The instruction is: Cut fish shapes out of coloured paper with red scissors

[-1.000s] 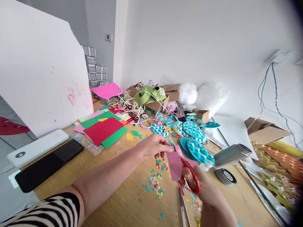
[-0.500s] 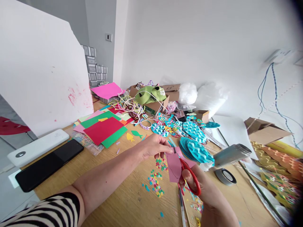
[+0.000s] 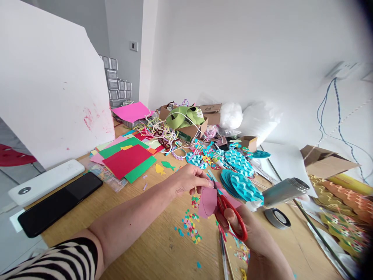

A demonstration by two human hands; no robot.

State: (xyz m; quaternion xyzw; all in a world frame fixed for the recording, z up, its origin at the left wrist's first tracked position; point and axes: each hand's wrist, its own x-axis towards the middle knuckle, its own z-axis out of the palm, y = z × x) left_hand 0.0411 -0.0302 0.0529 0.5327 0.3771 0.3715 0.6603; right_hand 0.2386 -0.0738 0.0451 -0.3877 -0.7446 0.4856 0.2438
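Note:
My left hand (image 3: 196, 180) pinches the top of a small piece of pink paper (image 3: 208, 202) that has a drawn outline on it. Red-handled scissors (image 3: 233, 217) are gripped in my right hand (image 3: 247, 229), thumb through one loop. Their blades lie against the right edge of the pink paper, close to my left fingertips. Another pink sheet (image 3: 233, 201) lies behind the scissors. Round confetti dots (image 3: 192, 227) are scattered beneath on the wooden table (image 3: 140, 233). A pen (image 3: 223, 252) lies below my right hand.
Red paper (image 3: 127, 160) tops a stack of coloured sheets at left, near a black phone (image 3: 60, 204) and white power bank (image 3: 48, 181). Blue scalloped discs (image 3: 241, 186), a silver bottle (image 3: 285, 191) and its lid (image 3: 277, 217) stand right. A box with green felt (image 3: 185, 117) is behind.
The held pink paper has turned and shifted slightly left, and its right side looks narrower. The scissors have moved a little left along its edge, their blades closer together.

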